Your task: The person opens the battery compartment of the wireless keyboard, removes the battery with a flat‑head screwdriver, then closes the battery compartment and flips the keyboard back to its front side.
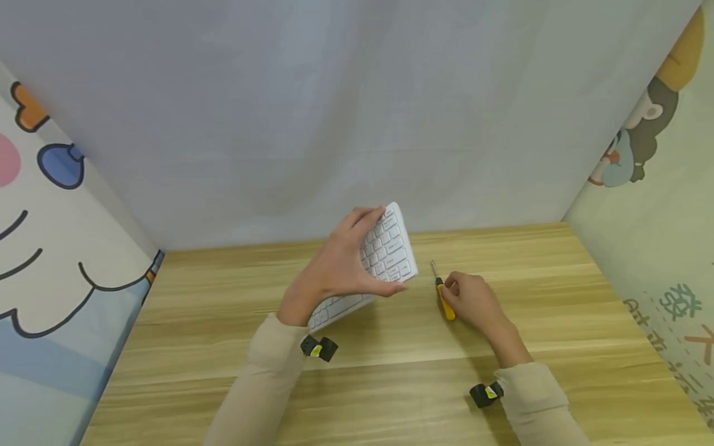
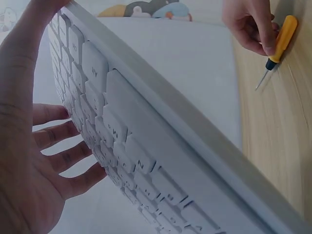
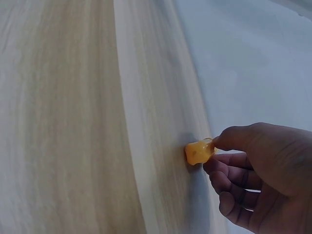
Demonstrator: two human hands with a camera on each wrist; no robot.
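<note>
A white keyboard (image 1: 393, 251) is raised at a tilt above the table, its keys toward the head camera. My left hand (image 1: 343, 263) holds it, thumb on the near edge and fingers at the far edge. In the left wrist view the keyboard (image 2: 131, 124) slants across most of the picture. To its right, my right hand (image 1: 474, 300) pinches the yellow handle of a screwdriver (image 1: 448, 308) between thumb and fingers. The screwdriver's metal shaft points away toward the back of the table. From the right wrist, only the handle's yellow end (image 3: 197, 153) shows; the shaft is hidden.
The wood-grain table (image 1: 413, 384) ends at a grey cloth backdrop (image 1: 357, 124). Printed cartoon panels stand along the left (image 1: 56, 248) and right (image 1: 658, 248) sides. A small black camera is worn at each wrist.
</note>
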